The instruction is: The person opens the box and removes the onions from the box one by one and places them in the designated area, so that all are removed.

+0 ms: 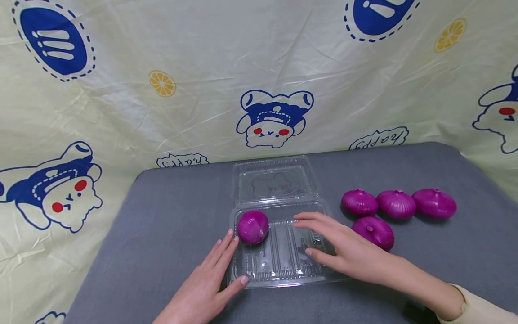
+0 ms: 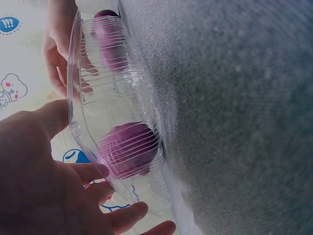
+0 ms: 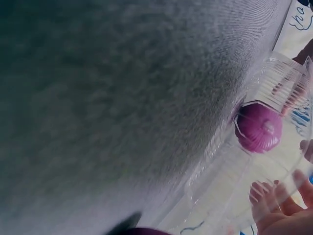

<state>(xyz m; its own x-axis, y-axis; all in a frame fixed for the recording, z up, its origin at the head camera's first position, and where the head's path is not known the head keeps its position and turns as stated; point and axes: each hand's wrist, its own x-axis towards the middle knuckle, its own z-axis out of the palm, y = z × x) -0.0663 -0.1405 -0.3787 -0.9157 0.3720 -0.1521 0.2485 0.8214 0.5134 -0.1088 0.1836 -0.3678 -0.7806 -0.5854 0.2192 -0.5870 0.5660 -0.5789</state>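
Observation:
A clear plastic clamshell box (image 1: 283, 282) lies with its lid (image 1: 277, 180) folded back on the grey table. One purple onion (image 1: 253, 227) sits inside, in the left part of the tray. My left hand (image 1: 204, 281) rests along the box's left rim, fingers straight, fingertips beside that onion. Over the box's right half hovers my right hand (image 1: 344, 247), its fingers loosely spread and holding nothing. In the left wrist view, the boxed onion (image 2: 129, 149) shows through the clear wall, with the left hand's fingers (image 2: 129, 215) outside the wall.
Right of the box, three purple onions stand in a row, the middle one (image 1: 396, 204) between its neighbours. A fourth onion (image 1: 373, 233) lies nearer, partly behind the right hand. A printed cloth (image 1: 202, 108) hangs behind the grey table (image 1: 170, 216).

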